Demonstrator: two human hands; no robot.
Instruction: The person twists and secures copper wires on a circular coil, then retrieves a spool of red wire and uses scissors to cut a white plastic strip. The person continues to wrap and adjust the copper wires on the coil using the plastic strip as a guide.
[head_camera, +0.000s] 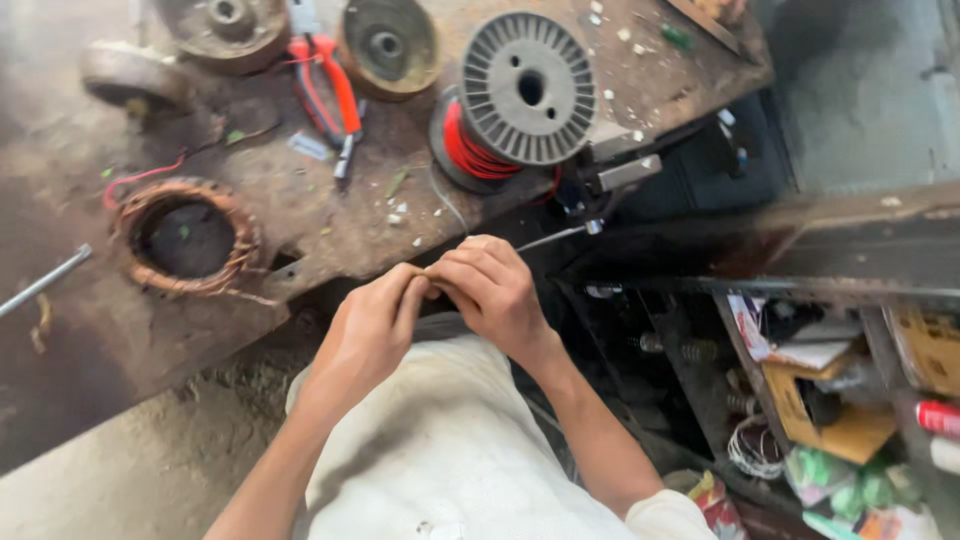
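My left hand (372, 328) and my right hand (493, 292) meet fingertip to fingertip over my lap, below the edge of a rusty workbench (330, 215). Both pinch a thin wire (447, 205) that runs up toward a grey plastic spool (520, 95) wound with red wire. The spool lies on its side on the bench, just above my right hand. A ring-shaped copper winding coil (185, 237) lies on the bench to the left of my hands.
Red-handled pliers (325, 85) and two round metal discs (388, 42) lie at the bench's far side. A metal rod (45, 280) pokes in from the left. Shelves (850, 370) with boxes, springs and packets stand at the right.
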